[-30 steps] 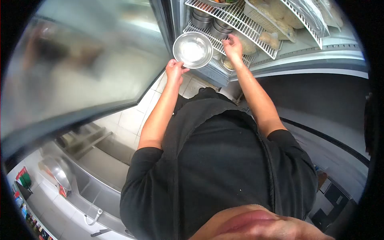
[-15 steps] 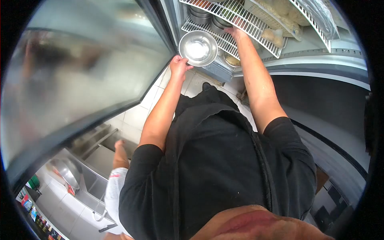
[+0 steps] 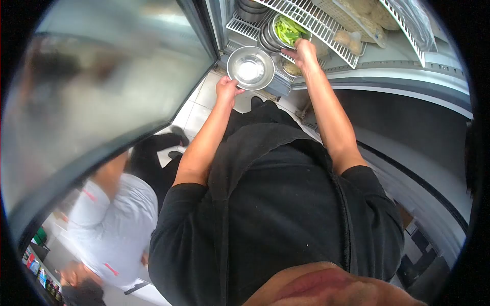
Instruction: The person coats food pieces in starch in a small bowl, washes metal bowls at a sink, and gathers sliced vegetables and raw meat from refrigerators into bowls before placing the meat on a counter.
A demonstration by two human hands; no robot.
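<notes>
My left hand [image 3: 227, 92] grips the near rim of a shiny metal bowl [image 3: 250, 68], which looks empty and is held in front of the refrigerator shelves. At the right, my right hand [image 3: 302, 53] is closed on the edge of a metal bowl of cut green vegetables [image 3: 287, 31]. This bowl sits on top of other stacked metal bowls [image 3: 266, 41], at the front of the lower shelf. Part of its rim is hidden by my fingers. Below my right hand, another round container with pale contents [image 3: 292, 67] shows partly.
White wire shelves [image 3: 326, 34] hold bagged food [image 3: 348, 42] and a basket [image 3: 339, 20]. More stacked metal bowls [image 3: 251, 10] stand at the back left. The glass door [image 3: 112, 86] hangs open on my left. Close behind it is a person in a white shirt [image 3: 120, 224].
My right hand has brought the bowl of green vegetables forward from under the upper shelf into view. The left-hand bowl has shifted slightly down. A person in white has come closer on the left.
</notes>
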